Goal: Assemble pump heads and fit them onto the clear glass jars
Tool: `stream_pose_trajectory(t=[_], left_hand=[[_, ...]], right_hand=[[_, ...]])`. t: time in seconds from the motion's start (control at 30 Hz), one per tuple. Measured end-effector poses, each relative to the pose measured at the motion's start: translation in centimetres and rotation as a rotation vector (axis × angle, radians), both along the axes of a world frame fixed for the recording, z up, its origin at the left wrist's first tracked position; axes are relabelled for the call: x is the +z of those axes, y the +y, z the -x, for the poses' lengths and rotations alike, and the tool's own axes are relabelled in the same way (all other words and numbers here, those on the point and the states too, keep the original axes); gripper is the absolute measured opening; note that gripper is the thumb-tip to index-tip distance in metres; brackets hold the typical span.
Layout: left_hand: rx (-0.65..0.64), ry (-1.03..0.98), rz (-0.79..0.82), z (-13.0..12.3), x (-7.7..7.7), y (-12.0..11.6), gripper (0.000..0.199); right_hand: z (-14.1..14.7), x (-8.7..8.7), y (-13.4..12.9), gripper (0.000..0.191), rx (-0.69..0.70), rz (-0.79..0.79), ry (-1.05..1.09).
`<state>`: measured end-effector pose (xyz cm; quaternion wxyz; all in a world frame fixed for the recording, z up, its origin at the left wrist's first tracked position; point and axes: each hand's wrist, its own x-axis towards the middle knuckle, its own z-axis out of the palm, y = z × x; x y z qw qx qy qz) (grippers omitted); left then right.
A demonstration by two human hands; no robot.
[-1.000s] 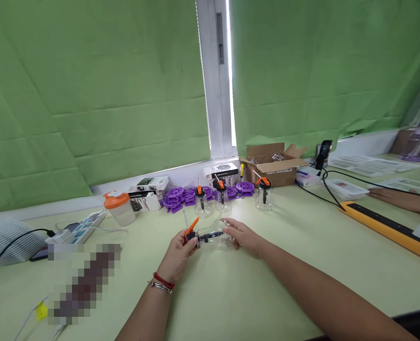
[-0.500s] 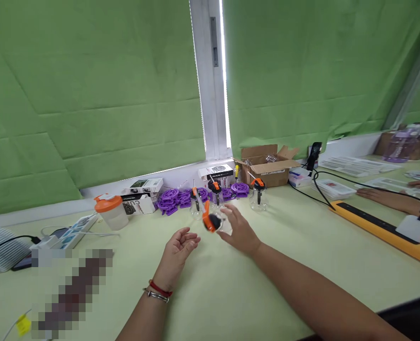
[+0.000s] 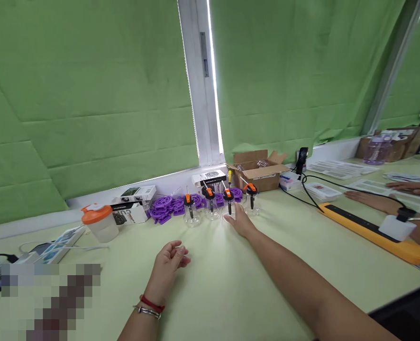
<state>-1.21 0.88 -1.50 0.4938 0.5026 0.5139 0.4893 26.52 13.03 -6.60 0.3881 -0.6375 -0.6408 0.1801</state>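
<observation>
Four would be too exact a tally, so: several small clear bottles with black-and-orange tops and thin pale stems stand in a row at the back of the table. My right hand [image 3: 241, 222] reaches to the third bottle [image 3: 228, 195] from the left, its fingers around the right side of the clear body. To its left stand a middle bottle [image 3: 210, 195] and the leftmost bottle [image 3: 190, 215]; behind my fingers is the rightmost bottle [image 3: 251, 190]. My left hand [image 3: 168, 259] hovers over the table nearer me, fingers loosely bent, holding nothing.
Purple plastic parts [image 3: 162, 207] lie behind the bottles, near a yellow-handled tool [image 3: 230, 176] and an open cardboard box [image 3: 263, 177]. A shaker cup [image 3: 99, 223] stands left. At right are an orange-and-black power strip [image 3: 366, 229] and another person's hand [image 3: 362, 198].
My right hand has carried the tilted bottle away from me and stood it upright in the row. My left hand stays near the same place, slightly more curled. The view has shifted a little.
</observation>
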Motion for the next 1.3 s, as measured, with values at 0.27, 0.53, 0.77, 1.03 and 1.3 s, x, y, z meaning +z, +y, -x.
stream_pose_trajectory(t=[0.27, 0.53, 0.77, 1.03, 1.3], left_hand=[[0.003, 0.023, 0.020, 0.0, -0.2, 0.2, 0.053], [0.057, 0.150, -0.003, 0.2, -1.5, 0.9, 0.057], [0.230, 0.738, -0.175, 2.2, -2.7, 2.5, 0.073], [0.144, 1.376, 0.021, 3.2, -3.4, 2.7, 0.079], [0.021, 1.420, 0.028, 3.1, -3.8, 2.7, 0.081]], right_hand=[[-0.7, -0.1, 2.1, 0.085, -0.043, 0.108, -0.077], [-0.8, -0.6, 2.0, 0.091, -0.087, 0.057, -0.074], [1.1, 0.8, -1.6, 0.079, -0.175, -0.382, -0.263], [5.0, 0.0, -5.3, 0.083, 0.149, -0.139, -0.678], [2.8, 0.4, -7.3, 0.094, 0.322, 0.234, -0.698]])
